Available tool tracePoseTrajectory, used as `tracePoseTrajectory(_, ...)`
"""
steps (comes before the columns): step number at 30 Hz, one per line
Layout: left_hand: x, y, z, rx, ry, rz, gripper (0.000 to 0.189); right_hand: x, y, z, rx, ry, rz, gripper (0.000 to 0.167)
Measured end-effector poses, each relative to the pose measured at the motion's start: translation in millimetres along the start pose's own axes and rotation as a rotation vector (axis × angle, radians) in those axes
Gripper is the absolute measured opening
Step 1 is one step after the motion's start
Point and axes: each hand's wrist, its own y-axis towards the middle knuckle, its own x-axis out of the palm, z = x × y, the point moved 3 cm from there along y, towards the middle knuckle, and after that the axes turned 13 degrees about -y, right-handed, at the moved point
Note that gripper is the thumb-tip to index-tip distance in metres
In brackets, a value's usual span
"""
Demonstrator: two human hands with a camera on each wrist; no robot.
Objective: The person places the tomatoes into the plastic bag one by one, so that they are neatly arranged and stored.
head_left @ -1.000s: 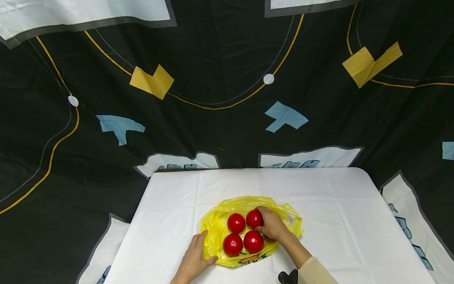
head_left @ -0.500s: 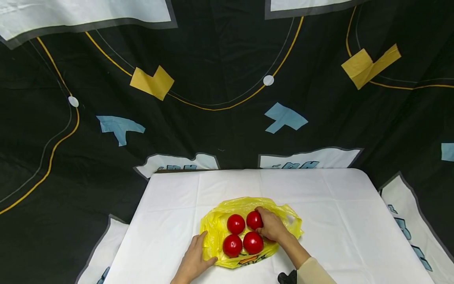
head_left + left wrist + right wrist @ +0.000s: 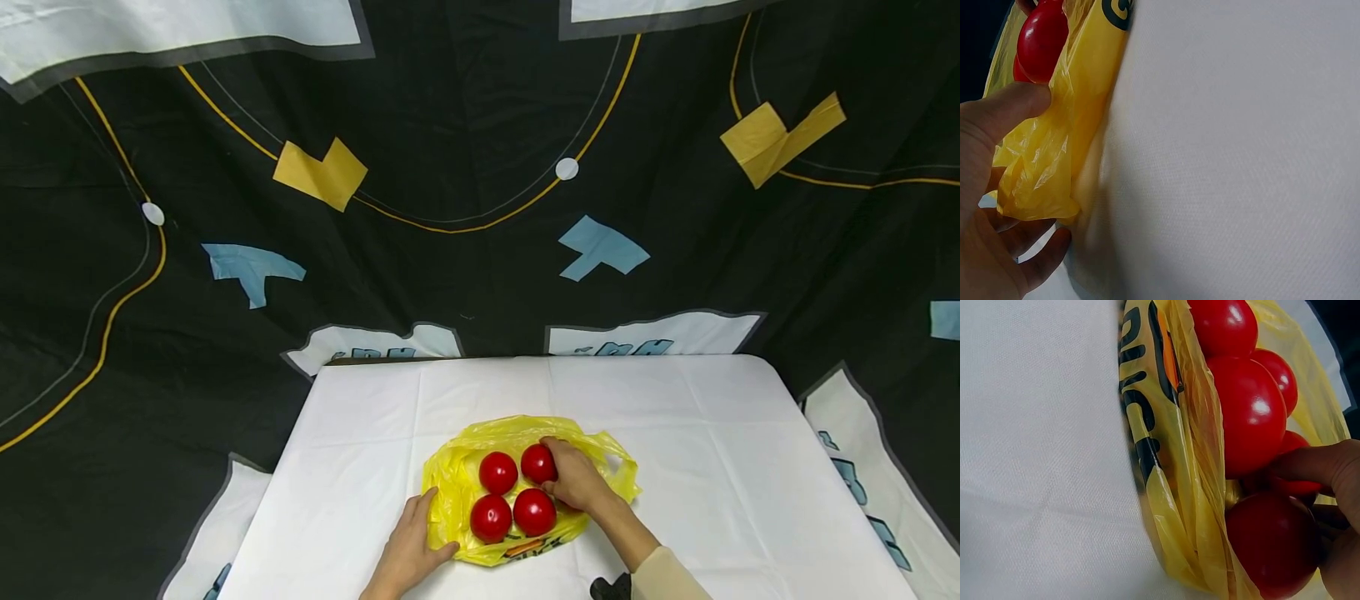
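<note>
Glossy red balls, tomato-like in size, lie in a spread yellow plastic bag with dark print. One red ball at the back right is gripped by my right hand, fingers over its far side and thumb at its front. In the right wrist view another red ball lies under that hand, with several more beside it. My left hand holds the bag's left side; in the left wrist view its thumb lies on the plastic close to a ball, the other fingers behind the bag.
The bag lies on a table under a white cloth. Behind it hangs a dark curtain with gold lines and pale patches. A small dark object is beside my right sleeve at the front.
</note>
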Motion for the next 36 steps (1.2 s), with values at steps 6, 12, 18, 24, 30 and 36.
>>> tracePoseTrajectory(6, -0.4, -0.1, 0.2, -0.002, 0.002, 0.0, 0.096, -7, -4.3, -1, 0.008, 0.016, 0.024, 0.063)
tracePoseTrajectory(12, -0.8, 0.5, 2.3, -0.003, 0.0, 0.0, 0.096, -22, -15.5, -1, -0.003, 0.033, 0.09, 0.056)
tracePoseTrajectory(18, -0.8, 0.5, 1.8, -0.007, -0.001, 0.014, 0.095, -43, -37.3, 9, 0.006, 0.044, 0.146, 0.047)
tracePoseTrajectory(24, -1.3, -0.4, 0.6, -0.001, 0.02, 0.018, 0.094, -67, -61.3, 21, 0.011, 0.033, 0.213, 0.041)
tracePoseTrajectory(30, -3.1, -4.2, 2.9, 0.015, 0.052, 0.032, 0.095, -82, -85.3, 33, 0.003, -0.05, 0.304, 0.041)
tracePoseTrajectory(36, -6.8, -9.3, 8.6, 0.029, 0.091, 0.056, 0.094, -86, -104.3, 40, -0.039, -0.12, 0.367, 0.044)
